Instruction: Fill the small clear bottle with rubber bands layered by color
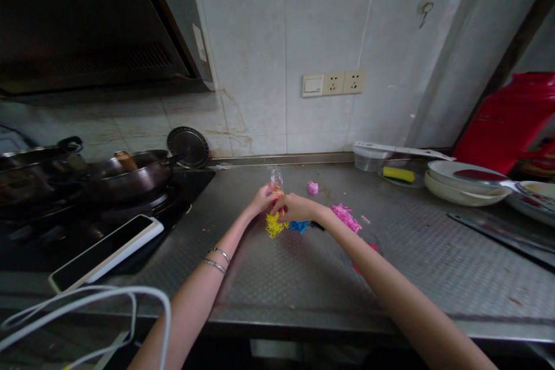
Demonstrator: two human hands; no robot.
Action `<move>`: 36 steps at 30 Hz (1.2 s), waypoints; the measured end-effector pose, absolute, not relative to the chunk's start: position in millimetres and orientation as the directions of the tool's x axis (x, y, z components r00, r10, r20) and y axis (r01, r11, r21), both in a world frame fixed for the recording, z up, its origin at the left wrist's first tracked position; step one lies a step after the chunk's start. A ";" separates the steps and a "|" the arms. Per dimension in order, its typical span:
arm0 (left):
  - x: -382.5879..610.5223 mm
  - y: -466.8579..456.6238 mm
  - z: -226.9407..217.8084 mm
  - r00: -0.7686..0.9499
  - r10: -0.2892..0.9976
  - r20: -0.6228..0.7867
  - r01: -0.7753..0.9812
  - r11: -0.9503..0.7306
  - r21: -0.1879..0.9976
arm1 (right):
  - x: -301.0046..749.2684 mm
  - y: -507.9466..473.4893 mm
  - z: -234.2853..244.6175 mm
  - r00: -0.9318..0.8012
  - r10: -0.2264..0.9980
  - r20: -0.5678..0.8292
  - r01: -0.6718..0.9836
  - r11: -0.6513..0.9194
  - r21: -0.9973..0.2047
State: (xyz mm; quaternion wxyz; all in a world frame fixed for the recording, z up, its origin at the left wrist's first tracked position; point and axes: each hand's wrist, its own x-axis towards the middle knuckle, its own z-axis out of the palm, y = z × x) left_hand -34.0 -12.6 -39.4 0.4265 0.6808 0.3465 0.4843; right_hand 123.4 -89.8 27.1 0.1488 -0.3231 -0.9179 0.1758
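Both my hands meet at the middle of a steel counter (277,283) around a small clear plastic bottle (276,178). Its cap end points up, and its lower part is hidden by my fingers. My left hand (262,199) grips it from the left, and my right hand (299,207) closes on it from the right. Red-orange strands show between my fingers. Just below my hands lie a yellow tangle of small elastic bands (273,225) and a blue tangle (299,226). To the right are a pink tangle (346,217) and a small pink clump (313,187).
On the left, a black stove (182,191) holds dark pans (125,176), with a phone (104,251) at its edge. A white cable (82,312) crosses the near corner. On the right stand a yellow sponge (398,174), stacked white plates (463,182) and a red bag (505,121).
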 end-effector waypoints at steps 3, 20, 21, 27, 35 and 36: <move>-33.4 -15.4 -37.5 0.288 0.893 0.347 0.060 -0.379 0.924 | 121.0 -94.9 22.3 -0.744 0.654 0.139 0.577 0.733 -0.361; -32.7 -22.2 -30.5 0.300 0.893 0.336 0.049 -0.366 0.929 | 114.9 -102.4 4.3 -0.680 0.708 0.191 0.658 0.704 -0.267; -32.5 -22.8 -30.1 0.300 0.895 0.331 0.050 -0.361 0.931 | 115.2 -102.3 3.4 -0.681 0.701 0.212 0.650 0.712 -0.265; -31.4 -26.0 -28.1 0.311 0.893 0.327 0.049 -0.358 0.932 | 116.3 -101.8 0.0 -0.671 0.691 0.270 0.631 0.723 -0.282; -32.0 -25.1 -28.1 0.321 0.883 0.343 0.065 -0.382 0.922 | 115.8 -102.7 1.7 -0.651 0.705 0.283 0.600 0.706 -0.378; -32.2 -24.6 -28.7 0.322 0.882 0.344 0.066 -0.383 0.921 | 116.1 -101.8 1.2 -0.649 0.699 0.298 0.586 0.710 -0.390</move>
